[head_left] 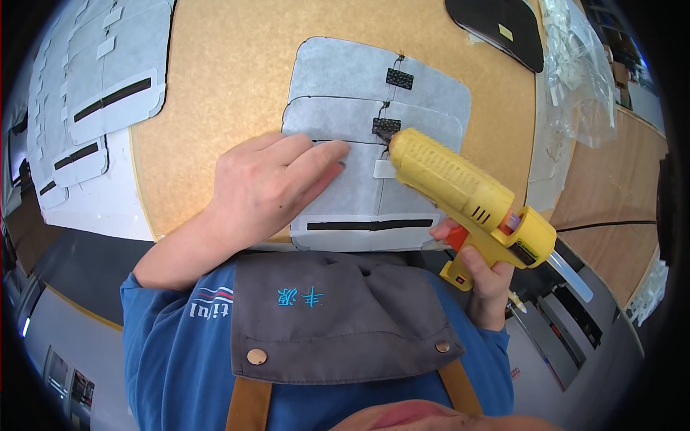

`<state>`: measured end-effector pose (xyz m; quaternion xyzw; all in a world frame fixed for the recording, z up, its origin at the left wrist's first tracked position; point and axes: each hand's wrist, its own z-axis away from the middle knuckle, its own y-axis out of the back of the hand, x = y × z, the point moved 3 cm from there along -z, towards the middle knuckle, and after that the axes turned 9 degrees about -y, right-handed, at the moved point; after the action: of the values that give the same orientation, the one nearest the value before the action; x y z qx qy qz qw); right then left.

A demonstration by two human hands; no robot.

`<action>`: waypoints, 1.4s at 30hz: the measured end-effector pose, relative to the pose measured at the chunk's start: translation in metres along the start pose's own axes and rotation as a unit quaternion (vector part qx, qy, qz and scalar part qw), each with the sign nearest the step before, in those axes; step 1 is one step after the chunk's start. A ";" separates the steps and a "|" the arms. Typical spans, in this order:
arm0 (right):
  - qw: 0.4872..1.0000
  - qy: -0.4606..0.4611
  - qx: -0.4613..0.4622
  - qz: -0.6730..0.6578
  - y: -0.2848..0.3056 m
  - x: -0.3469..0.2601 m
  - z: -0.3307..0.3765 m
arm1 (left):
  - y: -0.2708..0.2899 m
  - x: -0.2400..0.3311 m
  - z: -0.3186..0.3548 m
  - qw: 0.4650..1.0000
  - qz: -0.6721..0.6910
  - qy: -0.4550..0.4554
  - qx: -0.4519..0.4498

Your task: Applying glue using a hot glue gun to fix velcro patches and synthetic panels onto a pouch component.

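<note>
My right hand (487, 276) grips a yellow hot glue gun (460, 176) by its handle, with fingers at the orange trigger. A clear glue stick (571, 276) pokes out of its back end. The nozzle points at the lower edge of a black textured patch (387, 125) on a stack of overlapping light grey panels (338, 68); whether it touches is unclear. Farther up the stack sits another black patch (399, 78), and just below the nozzle is a white tab (384, 169). My left hand (269, 176) lies over the nearest panel, fingers stretched to the right and lightly bent.
More grey panels (129, 54) with black strips overlap at the left of the brown board (223, 65). A black rounded panel (496, 29) lies at the far right beside clear plastic bags (578, 72). A black cord (607, 224) runs off to the right.
</note>
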<state>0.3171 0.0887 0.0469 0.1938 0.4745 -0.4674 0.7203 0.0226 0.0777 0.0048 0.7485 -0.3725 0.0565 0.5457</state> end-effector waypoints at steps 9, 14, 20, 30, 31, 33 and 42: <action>1.000 0.009 0.006 0.001 0.002 0.000 -0.001 | 0.000 0.000 0.000 1.000 -0.002 0.001 -0.002; 1.000 0.027 0.010 -0.010 -0.002 0.000 -0.006 | -0.001 -0.001 0.000 1.000 -0.002 0.002 -0.004; 0.999 0.029 0.013 -0.006 0.002 0.004 -0.005 | -0.001 -0.001 0.000 1.000 -0.003 -0.001 -0.005; 0.999 0.021 0.042 -0.022 0.003 0.006 -0.004 | -0.001 0.000 -0.001 1.000 -0.001 -0.003 -0.007; 0.999 0.021 0.043 -0.023 0.005 0.006 -0.004 | -0.001 0.000 -0.001 1.000 -0.001 -0.003 -0.009; 0.999 0.009 0.035 -0.006 0.007 0.004 -0.002 | -0.001 -0.001 -0.001 1.000 0.000 0.000 -0.011; 0.998 0.002 0.066 -0.010 0.007 0.004 0.003 | -0.001 0.000 -0.002 1.000 -0.003 0.000 -0.012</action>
<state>0.3254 0.0884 0.0439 0.2373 0.4461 -0.5040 0.7005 0.0238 0.0797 0.0055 0.7432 -0.3709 0.0500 0.5546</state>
